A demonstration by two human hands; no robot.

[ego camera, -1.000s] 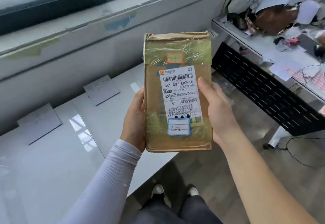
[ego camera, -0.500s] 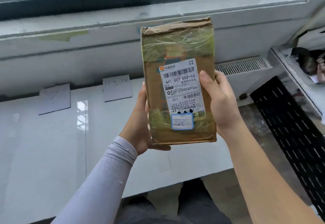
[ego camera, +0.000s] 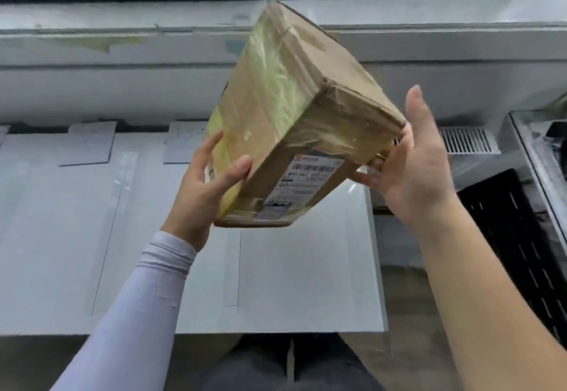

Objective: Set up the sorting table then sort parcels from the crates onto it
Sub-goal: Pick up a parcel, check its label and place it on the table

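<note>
A brown cardboard parcel (ego camera: 294,108), wrapped in clear tape and bearing a white shipping label (ego camera: 303,185), is held tilted in the air above the white sorting table (ego camera: 306,283). Its label side faces down and toward me. My left hand (ego camera: 205,188) grips its lower left corner, thumb on the label side and fingers on the taped side. My right hand (ego camera: 411,170) lies against its right end with the fingers straight and pointing up and the thumb below the box.
Two grey cards (ego camera: 89,145) (ego camera: 184,142) lie at the table's back edge under the window sill, and thin lines split the top into sections. A black perforated panel (ego camera: 515,237) and a desk edge stand at the right. A floor vent (ego camera: 463,140) sits behind.
The parcel has turned from upright with its label facing me to tilted with the label side downward. My right hand has let go its grip and now lies flat against the end.
</note>
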